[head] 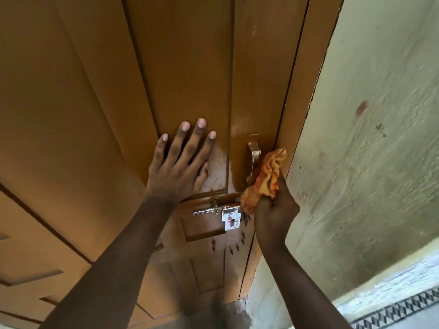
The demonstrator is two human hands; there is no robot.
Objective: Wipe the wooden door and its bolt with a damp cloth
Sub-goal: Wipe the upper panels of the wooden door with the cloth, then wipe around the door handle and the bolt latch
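A brown panelled wooden door fills the left and middle of the head view. My left hand lies flat on it, fingers spread, just left of a metal handle. My right hand grips a crumpled orange cloth and presses it against the door's right edge beside the handle. A silver sliding bolt with a stained hasp plate sits below my left hand; its right end is hidden behind the cloth. The wood around the handle looks wet and shiny.
A rough pale green wall stands right of the door frame. At the bottom right runs a patterned tile floor border. Small dark spots mark the door below the bolt.
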